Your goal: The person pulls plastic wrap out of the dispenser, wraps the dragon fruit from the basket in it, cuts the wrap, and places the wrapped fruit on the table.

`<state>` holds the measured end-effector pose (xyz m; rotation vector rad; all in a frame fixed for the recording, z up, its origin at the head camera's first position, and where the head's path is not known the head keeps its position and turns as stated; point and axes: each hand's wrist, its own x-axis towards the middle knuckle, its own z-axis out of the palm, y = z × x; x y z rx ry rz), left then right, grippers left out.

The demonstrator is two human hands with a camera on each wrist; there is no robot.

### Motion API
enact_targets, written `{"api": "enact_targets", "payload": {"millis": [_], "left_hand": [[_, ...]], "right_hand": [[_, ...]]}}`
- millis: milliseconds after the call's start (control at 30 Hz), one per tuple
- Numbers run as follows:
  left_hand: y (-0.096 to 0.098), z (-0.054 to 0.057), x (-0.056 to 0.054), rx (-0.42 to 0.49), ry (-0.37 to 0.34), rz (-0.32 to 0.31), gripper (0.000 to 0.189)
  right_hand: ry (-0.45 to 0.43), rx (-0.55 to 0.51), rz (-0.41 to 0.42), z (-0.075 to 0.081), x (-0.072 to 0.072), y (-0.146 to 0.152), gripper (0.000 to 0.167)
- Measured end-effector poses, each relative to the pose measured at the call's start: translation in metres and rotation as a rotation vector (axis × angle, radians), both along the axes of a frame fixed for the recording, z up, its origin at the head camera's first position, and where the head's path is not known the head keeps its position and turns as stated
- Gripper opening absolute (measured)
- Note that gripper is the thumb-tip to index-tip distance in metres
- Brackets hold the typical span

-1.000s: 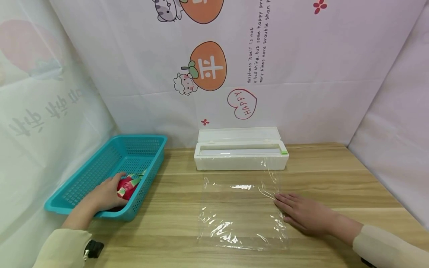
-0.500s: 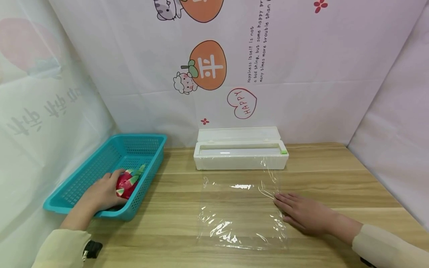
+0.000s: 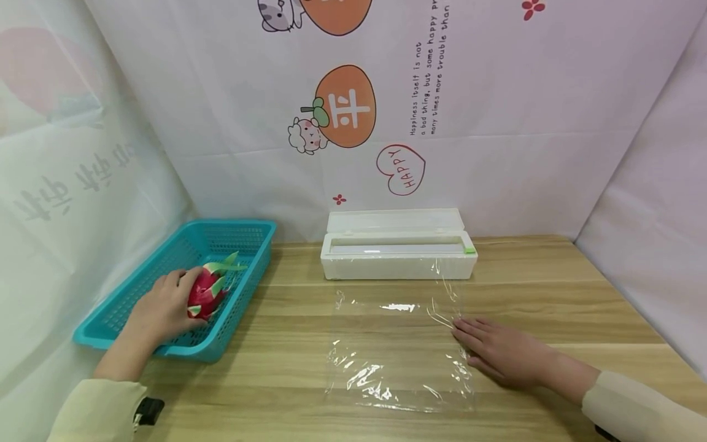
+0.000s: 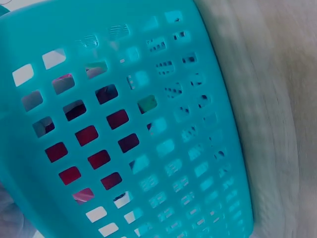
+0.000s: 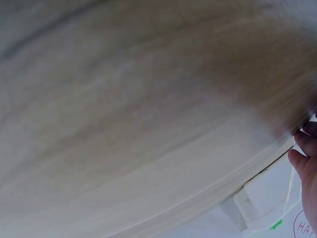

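My left hand [image 3: 164, 305] grips a red dragon fruit [image 3: 207, 293] with green-tipped scales, inside the turquoise basket [image 3: 239, 310] at the left. In the left wrist view the basket's slotted wall [image 4: 133, 119] fills most of the picture, and red skin shows through its holes. On the wooden table, a sheet of clear cling film [image 3: 394, 350] lies spread out from a white dispenser box [image 3: 399, 268]. My right hand [image 3: 505, 353] lies flat with straight fingers, its fingertips on the film's right edge. The right wrist view catches part of that hand [image 5: 308, 161] at its edge.
The dispenser's lid [image 3: 394, 220] stands raised against the back, and a small green piece [image 3: 469, 250] sits at its right end. White printed cloth [image 3: 248, 110] hangs behind and along both sides of the wooden table [image 3: 552, 294].
My left hand and the dragon fruit have shifted slightly up and to the left within the basket, and the fruit's green leaves now show more. The right hand has stayed in place.
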<state>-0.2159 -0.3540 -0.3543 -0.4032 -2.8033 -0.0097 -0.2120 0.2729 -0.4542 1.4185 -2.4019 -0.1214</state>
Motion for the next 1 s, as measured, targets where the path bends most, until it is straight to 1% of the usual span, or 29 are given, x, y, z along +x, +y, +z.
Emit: {"api": "enact_targets", "payload": {"millis": [133, 300, 400, 500, 600, 667, 833, 1000], "left_hand": [[-0.001, 0.000, -0.001, -0.059, 0.148, -0.061, 0.106], [-0.003, 0.001, -0.006, -0.116, 0.335, -0.156, 0.112], [-0.005, 0.002, -0.009, -0.156, 0.431, -0.203, 0.110], [-0.006, 0.004, -0.011, -0.193, 0.505, -0.236, 0.104], [-0.006, 0.007, -0.012, -0.218, 0.551, -0.253, 0.099], [-0.005, 0.008, -0.013, -0.229, 0.567, -0.257, 0.097], [-0.004, 0.013, -0.012, -0.246, 0.588, -0.256, 0.095], [-0.003, 0.018, -0.011, -0.260, 0.597, -0.258, 0.098]], "right_hand": [[-0.005, -0.003, -0.001, 0.001, 0.001, 0.000, 0.054], [-0.003, -0.003, 0.002, 0.001, 0.001, 0.000, 0.053], [0.000, -0.003, 0.001, 0.001, 0.002, 0.000, 0.053], [0.000, -0.006, -0.002, 0.001, 0.002, 0.000, 0.054], [-0.001, -0.008, -0.004, 0.001, 0.002, 0.000, 0.054], [-0.002, -0.008, -0.005, 0.001, 0.002, 0.000, 0.054], [-0.008, -0.007, -0.009, 0.001, 0.002, 0.000, 0.054], [-0.009, -0.013, -0.007, 0.000, 0.002, 0.000, 0.054]]}}
